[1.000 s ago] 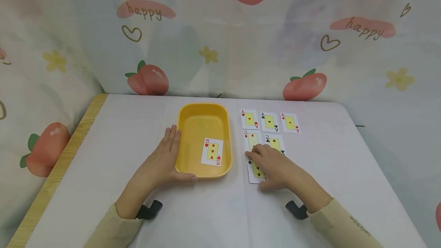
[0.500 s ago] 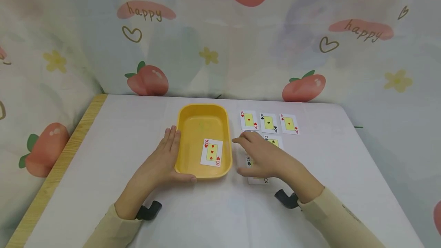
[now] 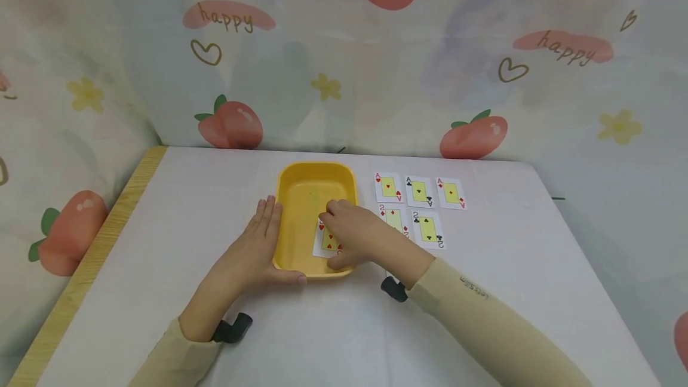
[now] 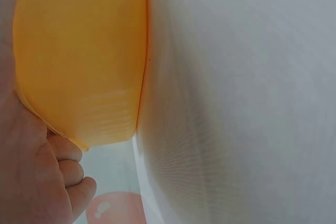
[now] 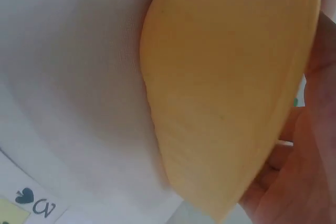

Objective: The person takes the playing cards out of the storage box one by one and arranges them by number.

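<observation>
In the head view, a yellow tray [image 3: 288, 196] stands on the white-covered table. My left hand [image 3: 257, 240] lies against its left side, fingers straight and thumb along the near edge. Its wrist camera shows that hand [image 4: 39, 177] at the rim, beside the tray's outer wall [image 4: 79, 51]. My right hand [image 3: 357, 235] reaches over the right rim, fingers loosely bent above a three of hearts playing card [image 3: 325, 246] lying in the tray. The hand covers part of this card. In the right wrist view the tray wall [image 5: 220, 87] hides most of the fingertips.
Right of the tray lie an ace of hearts [image 3: 389, 187], ace of clubs [image 3: 419, 192], ace of diamonds [image 3: 451, 194], two of diamonds [image 3: 393, 217] and two of clubs [image 3: 428, 230]. My right arm mostly covers a three of spades [image 5: 23, 198]. A printed cloth [image 3: 376, 88] hangs behind.
My right hand has left the three of spades beside the tray and moved left, over the rim to the three of hearts. My left hand and the tray have stayed in place.
</observation>
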### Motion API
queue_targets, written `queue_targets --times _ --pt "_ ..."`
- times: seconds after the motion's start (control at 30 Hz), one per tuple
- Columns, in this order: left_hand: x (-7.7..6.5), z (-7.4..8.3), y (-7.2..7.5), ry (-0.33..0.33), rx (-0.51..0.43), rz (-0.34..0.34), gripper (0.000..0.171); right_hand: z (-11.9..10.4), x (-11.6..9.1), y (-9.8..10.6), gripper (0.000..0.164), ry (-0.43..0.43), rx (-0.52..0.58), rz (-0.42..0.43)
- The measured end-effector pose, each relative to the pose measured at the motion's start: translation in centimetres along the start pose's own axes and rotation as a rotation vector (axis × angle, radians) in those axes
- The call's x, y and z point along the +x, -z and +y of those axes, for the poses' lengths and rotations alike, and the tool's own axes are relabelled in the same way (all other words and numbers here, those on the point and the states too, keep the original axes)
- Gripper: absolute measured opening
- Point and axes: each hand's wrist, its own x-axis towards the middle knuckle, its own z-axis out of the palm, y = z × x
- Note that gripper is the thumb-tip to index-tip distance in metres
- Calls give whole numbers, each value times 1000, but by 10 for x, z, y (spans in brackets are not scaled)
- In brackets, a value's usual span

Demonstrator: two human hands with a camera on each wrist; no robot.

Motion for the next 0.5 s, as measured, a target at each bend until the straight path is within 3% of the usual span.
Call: queue_targets --times 0.3,0.5 --pt "1 -1 0 2 2 -8 143 -4 17 -10 89 -63 -122 -80" --pt "0 -3 0 -1 -14 -10 144 -8 23 -15 77 -70 -133 -83"
